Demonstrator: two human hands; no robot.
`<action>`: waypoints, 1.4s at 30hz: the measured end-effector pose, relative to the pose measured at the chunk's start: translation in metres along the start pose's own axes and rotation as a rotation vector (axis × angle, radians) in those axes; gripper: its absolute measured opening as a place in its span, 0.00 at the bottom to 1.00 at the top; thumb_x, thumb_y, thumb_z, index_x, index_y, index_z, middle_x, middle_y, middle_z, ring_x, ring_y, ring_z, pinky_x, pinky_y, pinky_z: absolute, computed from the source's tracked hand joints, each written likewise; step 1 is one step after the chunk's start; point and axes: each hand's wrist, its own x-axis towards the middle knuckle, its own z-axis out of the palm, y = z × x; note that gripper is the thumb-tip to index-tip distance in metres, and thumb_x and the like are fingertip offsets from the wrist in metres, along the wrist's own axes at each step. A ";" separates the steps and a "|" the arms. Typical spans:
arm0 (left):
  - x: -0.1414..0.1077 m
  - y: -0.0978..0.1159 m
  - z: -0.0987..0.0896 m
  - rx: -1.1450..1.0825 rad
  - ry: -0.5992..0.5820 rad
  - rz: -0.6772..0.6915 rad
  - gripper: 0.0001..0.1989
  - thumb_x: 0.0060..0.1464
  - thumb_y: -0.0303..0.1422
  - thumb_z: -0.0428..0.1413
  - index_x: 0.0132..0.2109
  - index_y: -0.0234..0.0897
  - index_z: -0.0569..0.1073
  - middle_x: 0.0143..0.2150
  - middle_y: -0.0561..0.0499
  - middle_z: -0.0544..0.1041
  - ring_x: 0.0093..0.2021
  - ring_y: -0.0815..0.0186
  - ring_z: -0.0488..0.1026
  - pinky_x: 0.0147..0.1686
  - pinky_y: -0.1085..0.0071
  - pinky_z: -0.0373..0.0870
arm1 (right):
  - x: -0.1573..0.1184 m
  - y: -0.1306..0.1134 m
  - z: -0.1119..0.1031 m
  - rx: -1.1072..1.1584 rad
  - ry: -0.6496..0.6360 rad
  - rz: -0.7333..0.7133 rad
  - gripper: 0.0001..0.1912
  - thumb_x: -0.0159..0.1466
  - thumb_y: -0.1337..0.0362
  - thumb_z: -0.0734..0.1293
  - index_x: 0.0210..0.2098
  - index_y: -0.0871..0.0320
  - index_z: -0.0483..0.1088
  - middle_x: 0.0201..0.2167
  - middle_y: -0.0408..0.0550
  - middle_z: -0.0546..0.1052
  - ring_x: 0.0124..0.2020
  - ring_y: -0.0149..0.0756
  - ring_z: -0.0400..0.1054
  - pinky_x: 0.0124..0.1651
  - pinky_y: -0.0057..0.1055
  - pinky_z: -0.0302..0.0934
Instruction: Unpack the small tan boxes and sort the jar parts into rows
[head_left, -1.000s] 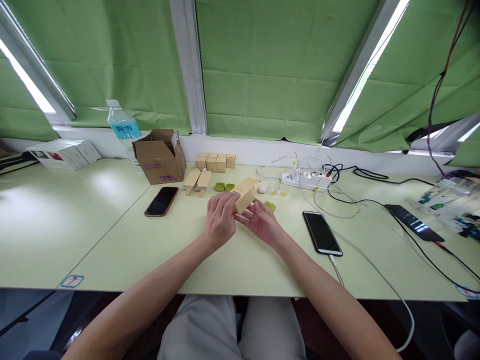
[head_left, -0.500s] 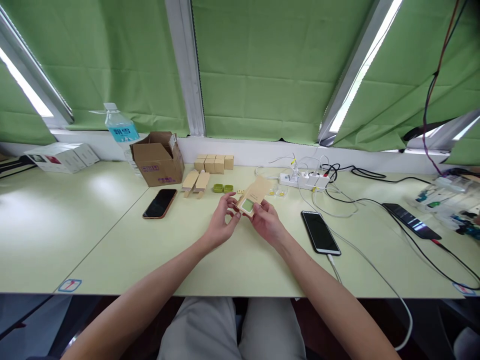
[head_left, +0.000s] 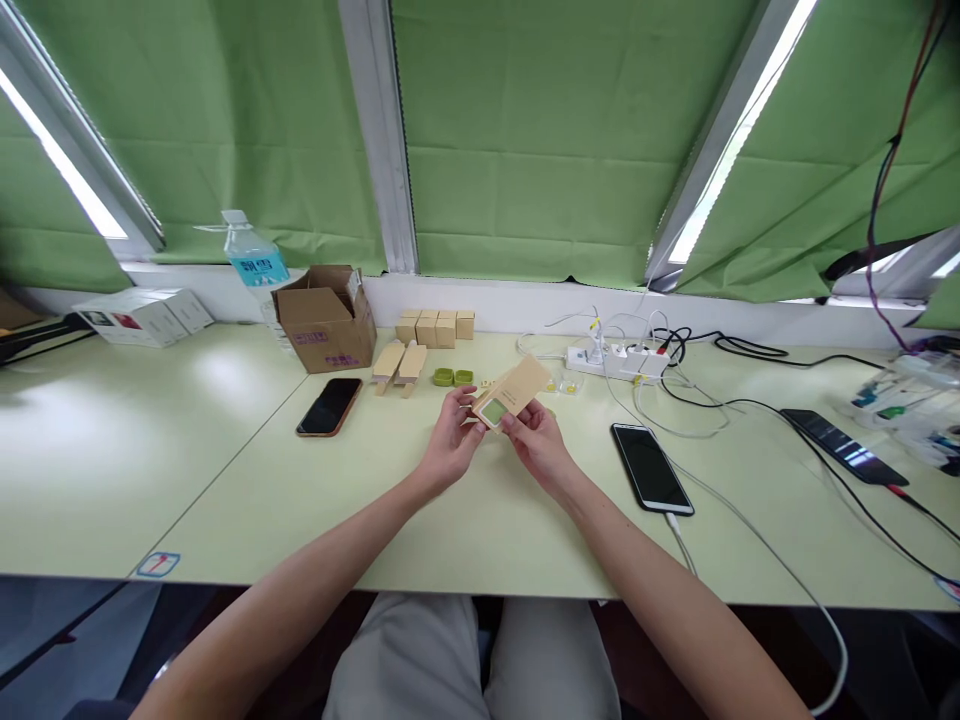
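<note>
Between my hands, over the table, is a small kraft cardboard box (head_left: 525, 380), tilted, with a long flap raised at its far end. Something green shows through the window in its face. My right hand (head_left: 541, 445) grips the right side, thumb on the front near the window and fingers behind. At the lower left edge, my left hand (head_left: 450, 440) pinches the box with curled fingers and thumb. Just beyond lie two small green cases (head_left: 453, 378) and tiny pale yellow pieces (head_left: 487, 384), partly hidden by the box. Clear plastic pieces with yellow bits (head_left: 570, 385) lie to its right.
Two kraft boxes with opened flaps (head_left: 411, 364) lie before a row of several closed ones (head_left: 435, 328). Farther left stand a brown carton (head_left: 330, 325) and a water bottle (head_left: 255, 255). A phone (head_left: 330, 406), a cabled phone (head_left: 651, 468) and a power strip (head_left: 619, 362) flank my hands.
My left fingers have drawn in closer against the box's left edge. The box is turned slightly, and the whole view has shifted a little as my head moved.
</note>
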 end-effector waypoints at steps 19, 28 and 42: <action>0.001 -0.003 0.001 -0.026 -0.023 -0.129 0.30 0.49 0.29 0.66 0.55 0.46 0.60 0.48 0.52 0.70 0.48 0.62 0.74 0.41 0.69 0.72 | -0.002 0.002 0.003 -0.108 0.128 0.034 0.35 0.49 0.45 0.87 0.45 0.52 0.71 0.40 0.47 0.87 0.39 0.43 0.82 0.46 0.41 0.78; 0.001 0.006 0.001 0.086 0.053 -0.110 0.26 0.63 0.46 0.66 0.59 0.43 0.65 0.58 0.43 0.71 0.56 0.57 0.74 0.52 0.60 0.75 | 0.000 -0.003 -0.003 -0.051 0.154 0.103 0.36 0.47 0.46 0.88 0.46 0.53 0.72 0.36 0.44 0.86 0.30 0.34 0.77 0.30 0.30 0.69; -0.003 0.006 -0.006 0.523 0.188 0.129 0.06 0.71 0.35 0.53 0.47 0.44 0.75 0.41 0.49 0.82 0.42 0.60 0.79 0.45 0.61 0.76 | -0.002 -0.004 0.001 -0.017 0.091 0.121 0.33 0.51 0.44 0.86 0.48 0.55 0.80 0.52 0.55 0.86 0.52 0.51 0.82 0.48 0.42 0.79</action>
